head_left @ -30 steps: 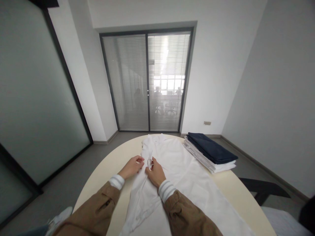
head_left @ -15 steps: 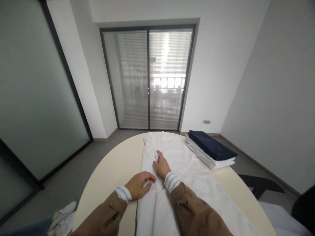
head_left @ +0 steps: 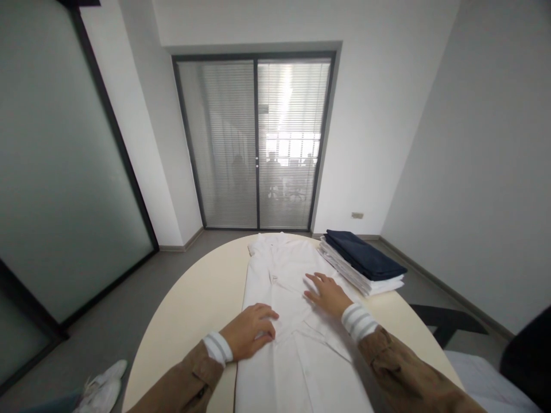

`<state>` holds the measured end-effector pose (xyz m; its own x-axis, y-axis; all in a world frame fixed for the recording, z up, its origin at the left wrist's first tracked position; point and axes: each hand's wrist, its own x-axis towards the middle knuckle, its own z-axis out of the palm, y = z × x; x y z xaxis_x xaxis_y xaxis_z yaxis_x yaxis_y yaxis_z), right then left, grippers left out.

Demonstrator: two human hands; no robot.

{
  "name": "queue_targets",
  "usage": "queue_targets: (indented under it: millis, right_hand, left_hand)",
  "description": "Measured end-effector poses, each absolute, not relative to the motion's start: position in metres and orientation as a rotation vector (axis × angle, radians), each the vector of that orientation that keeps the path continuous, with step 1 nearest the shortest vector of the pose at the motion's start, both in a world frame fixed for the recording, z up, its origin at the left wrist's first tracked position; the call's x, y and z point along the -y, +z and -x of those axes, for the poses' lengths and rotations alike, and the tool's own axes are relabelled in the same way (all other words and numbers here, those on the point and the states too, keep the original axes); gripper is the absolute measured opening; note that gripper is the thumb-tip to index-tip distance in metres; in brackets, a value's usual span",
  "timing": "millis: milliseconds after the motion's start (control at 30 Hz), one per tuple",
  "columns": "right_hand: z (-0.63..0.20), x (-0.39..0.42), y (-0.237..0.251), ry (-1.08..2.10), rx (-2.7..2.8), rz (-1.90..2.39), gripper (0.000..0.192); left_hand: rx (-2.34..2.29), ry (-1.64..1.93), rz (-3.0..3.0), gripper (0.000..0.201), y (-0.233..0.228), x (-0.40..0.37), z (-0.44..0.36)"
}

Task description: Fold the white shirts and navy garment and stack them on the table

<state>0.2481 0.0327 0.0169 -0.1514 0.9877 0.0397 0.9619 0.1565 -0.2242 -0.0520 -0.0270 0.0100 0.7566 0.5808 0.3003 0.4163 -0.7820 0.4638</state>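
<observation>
A white shirt (head_left: 297,367) lies lengthwise over the table, its collar end at the far edge and its near part running out of view at the bottom. My left hand (head_left: 252,331) rests at the shirt's left side, fingers loosely curved and apart, touching the cloth. Over the right half of the shirt is my right hand (head_left: 328,293), fingers spread and pointing left; whether it presses on the cloth I cannot tell. Both hands hold nothing. Creases run across the cloth between and below the hands.
On the table's right side a folded dark navy garment (head_left: 365,255) tops a stack of folded white clothes (head_left: 344,269). The cream round table (head_left: 189,310) has a curved edge. White shoes (head_left: 103,384) show on the floor at lower left. A glass door with blinds (head_left: 253,143) stands beyond.
My right hand has left the middle of the shirt and moved right, its fingers opening out. The shirt's right part now lies narrower, drawn inward. My left hand has barely shifted.
</observation>
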Motion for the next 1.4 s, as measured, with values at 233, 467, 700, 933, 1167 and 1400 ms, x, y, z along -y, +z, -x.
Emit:
queue_targets:
  millis: [233,467,700,933,1167,1400]
  right_hand:
    - [-0.261,-0.008,-0.013,0.258,2.284,1.883,0.066]
    - [-0.280,-0.006,0.009,0.189,2.157,2.022,0.051]
    - [-0.326,0.005,0.022,0.127,1.693,2.631,0.049]
    - [-0.338,-0.006,0.014,0.362,1.731,2.413,0.029]
    - [-0.342,-0.019,0.013,0.587,1.813,2.128,0.038]
    - [-0.343,-0.030,0.003,0.644,1.709,2.035,0.056]
  left_hand:
    - [-0.833,0.749,-2.444,0.021,0.011,0.030,0.034]
    - [-0.893,0.358,-2.621,0.054,0.003,0.041,0.036]
    - [-1.073,0.340,-2.634,0.055,0.018,0.026,0.017]
    - [-1.092,0.152,-2.672,0.066,0.005,0.014,-0.003]
    - [-1.040,0.114,-2.622,0.057,0.026,0.016,0.014]
    - [-1.028,0.320,-2.713,0.033,0.040,-0.002,0.014]
